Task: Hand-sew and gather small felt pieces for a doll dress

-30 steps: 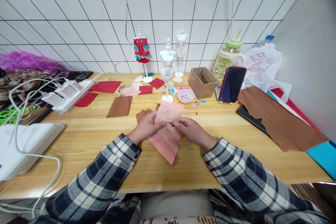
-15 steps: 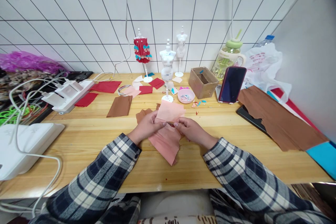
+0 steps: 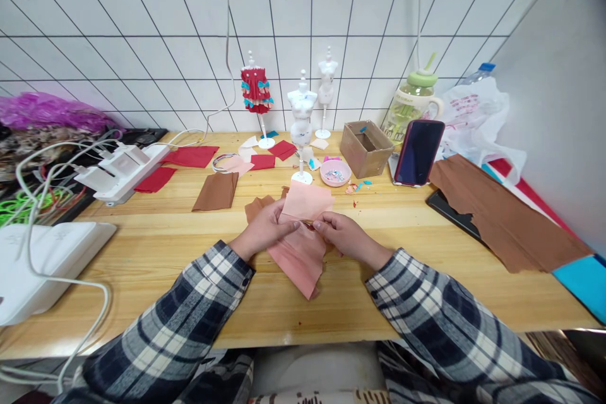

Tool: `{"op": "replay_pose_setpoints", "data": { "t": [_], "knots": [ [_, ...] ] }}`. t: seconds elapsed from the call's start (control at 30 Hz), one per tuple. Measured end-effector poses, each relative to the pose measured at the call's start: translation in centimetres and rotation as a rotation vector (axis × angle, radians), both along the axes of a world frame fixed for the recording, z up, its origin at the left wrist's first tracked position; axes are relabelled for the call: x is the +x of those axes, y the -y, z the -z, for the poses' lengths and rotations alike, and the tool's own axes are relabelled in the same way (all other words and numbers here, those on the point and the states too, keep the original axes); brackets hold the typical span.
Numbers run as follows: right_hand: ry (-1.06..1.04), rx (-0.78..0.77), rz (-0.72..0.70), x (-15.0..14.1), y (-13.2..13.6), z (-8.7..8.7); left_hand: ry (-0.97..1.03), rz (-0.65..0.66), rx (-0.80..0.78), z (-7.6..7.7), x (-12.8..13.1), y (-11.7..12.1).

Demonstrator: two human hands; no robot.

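Observation:
Between my two hands is a piece of pink fabric (image 3: 300, 259), its lighter part standing up at the back and a darker flap hanging toward me. My left hand (image 3: 262, 227) pinches its left side, thumb on top. My right hand (image 3: 343, 233) pinches the fabric's right side, with the thumb and fingertips close to the left thumb. A small dark brown bit shows between the thumbs; I cannot make out what it is. Brown fabric (image 3: 258, 207) lies behind my left hand. Just beyond the pink fabric stands a bare white mini dress form (image 3: 302, 117).
A dress form in a red ruffled outfit (image 3: 255, 91) and another white form (image 3: 326, 88) stand by the wall. Right of centre are a pink bowl (image 3: 336, 181), cardboard box (image 3: 372, 158) and phone (image 3: 419, 153). A folded brown cloth (image 3: 215, 192) and power strip (image 3: 125, 180) lie left.
Almost nothing differs. Both hands keep their pinch on the pink fabric in the same place, with only a very slight shift of the fabric.

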State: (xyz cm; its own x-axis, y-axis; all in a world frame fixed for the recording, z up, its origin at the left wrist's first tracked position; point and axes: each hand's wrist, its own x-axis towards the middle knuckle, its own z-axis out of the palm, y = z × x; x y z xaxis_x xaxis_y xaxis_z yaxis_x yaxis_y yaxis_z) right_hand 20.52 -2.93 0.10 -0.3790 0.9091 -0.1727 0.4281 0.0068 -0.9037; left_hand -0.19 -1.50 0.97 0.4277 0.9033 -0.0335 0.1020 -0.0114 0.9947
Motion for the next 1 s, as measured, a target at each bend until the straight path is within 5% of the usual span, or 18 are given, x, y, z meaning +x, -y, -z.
{"op": "replay_pose_setpoints", "data": {
  "t": [1.0],
  "knots": [
    [-0.089,-0.024,0.039,-0.73,0.51,0.11,0.017,0.010,0.014,0.29,0.06,-0.10]
  ]
}}
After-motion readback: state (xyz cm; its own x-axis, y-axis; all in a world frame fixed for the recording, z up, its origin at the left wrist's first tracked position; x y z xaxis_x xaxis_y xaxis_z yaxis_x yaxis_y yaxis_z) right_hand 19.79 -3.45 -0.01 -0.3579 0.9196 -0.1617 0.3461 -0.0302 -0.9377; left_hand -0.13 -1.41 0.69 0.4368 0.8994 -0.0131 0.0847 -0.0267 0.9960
